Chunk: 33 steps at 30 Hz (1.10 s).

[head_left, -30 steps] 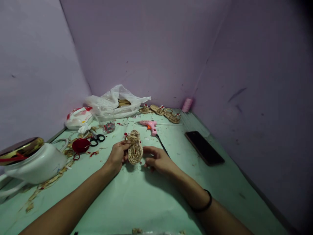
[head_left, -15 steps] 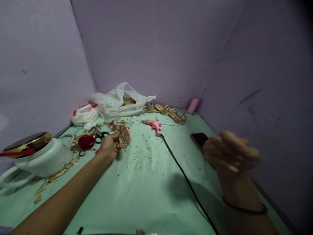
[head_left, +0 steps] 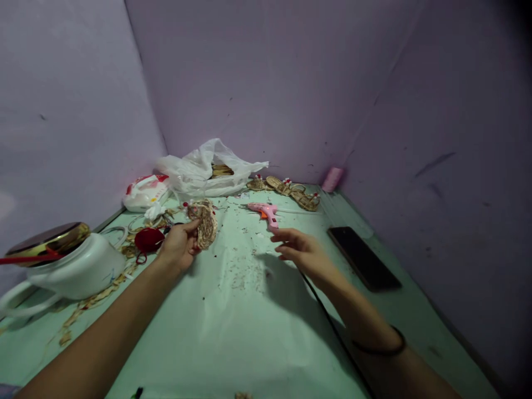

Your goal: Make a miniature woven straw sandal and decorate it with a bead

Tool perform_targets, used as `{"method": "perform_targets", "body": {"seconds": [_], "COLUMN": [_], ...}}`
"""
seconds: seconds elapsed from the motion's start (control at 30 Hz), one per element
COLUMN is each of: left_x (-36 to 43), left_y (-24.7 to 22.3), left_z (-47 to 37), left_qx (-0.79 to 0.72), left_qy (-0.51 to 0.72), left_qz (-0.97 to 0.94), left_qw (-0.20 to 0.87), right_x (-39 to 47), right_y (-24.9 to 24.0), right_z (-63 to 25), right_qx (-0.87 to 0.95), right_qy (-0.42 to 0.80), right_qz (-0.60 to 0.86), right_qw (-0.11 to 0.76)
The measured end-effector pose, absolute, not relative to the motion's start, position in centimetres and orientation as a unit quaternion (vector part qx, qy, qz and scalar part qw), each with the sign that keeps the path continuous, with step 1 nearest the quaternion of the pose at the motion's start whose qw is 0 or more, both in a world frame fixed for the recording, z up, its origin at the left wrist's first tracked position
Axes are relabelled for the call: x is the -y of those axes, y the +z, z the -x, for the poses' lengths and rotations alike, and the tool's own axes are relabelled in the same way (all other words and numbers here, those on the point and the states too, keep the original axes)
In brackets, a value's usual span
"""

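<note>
My left hand (head_left: 181,244) is closed on a small braided straw sole (head_left: 206,224), held just above the green table left of centre, with red and white beads at its far end. Over the middle of the table, my right hand (head_left: 303,249) is open and holds nothing. Its fingertips are beside the handle of a pink glue gun (head_left: 266,211), whose black cord runs toward the near edge, partly behind my right arm. Whether the fingertips touch the handle I cannot tell.
Left are a white teapot (head_left: 83,269), a red yarn ball (head_left: 149,240) and a wipes pack (head_left: 145,193). A plastic bag (head_left: 195,172), finished straw sandals (head_left: 305,198) and a pink spool (head_left: 332,179) stand at the back. A phone (head_left: 363,257) lies right.
My right hand has moved left from over the phone to the glue gun, and its fingers are now stretched out. The phone is uncovered. My left hand has tilted the straw sole slightly and shifted left.
</note>
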<state>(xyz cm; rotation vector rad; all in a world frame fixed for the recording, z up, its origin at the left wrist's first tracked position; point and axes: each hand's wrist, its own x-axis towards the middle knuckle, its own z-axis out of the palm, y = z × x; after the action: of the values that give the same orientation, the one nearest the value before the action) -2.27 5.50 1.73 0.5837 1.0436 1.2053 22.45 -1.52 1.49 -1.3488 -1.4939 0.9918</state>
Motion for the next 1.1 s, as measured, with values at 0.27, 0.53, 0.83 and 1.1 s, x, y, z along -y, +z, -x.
{"method": "perform_targets", "body": {"seconds": [0.27, 0.53, 0.83, 1.1], "left_x": [-5.6, -5.7, -6.3, -6.6], "left_y": [1.4, 1.8, 2.2, 2.3], "left_z": [2.8, 3.4, 4.4, 5.2], "left_qx": [-0.463, -0.451, -0.426, -0.418], "left_qy": [0.535, 0.544, 0.565, 0.573], "left_qz": [-0.243, -0.233, -0.227, -0.242], "left_qw": [0.664, 0.667, 0.669, 0.662], "right_x": [-1.2, -1.2, -0.8, 7.6], "right_y": [-1.4, -1.4, 3.5, 2.1], "right_z": [-18.4, -19.3, -25.8, -13.2], "right_qx": [0.746, 0.708, 0.460, 0.722], "right_qy": [0.209, 0.182, 0.153, 0.502], "right_qz": [0.581, 0.604, 0.607, 0.301], "right_qw": [0.248, 0.318, 0.630, 0.370]}}
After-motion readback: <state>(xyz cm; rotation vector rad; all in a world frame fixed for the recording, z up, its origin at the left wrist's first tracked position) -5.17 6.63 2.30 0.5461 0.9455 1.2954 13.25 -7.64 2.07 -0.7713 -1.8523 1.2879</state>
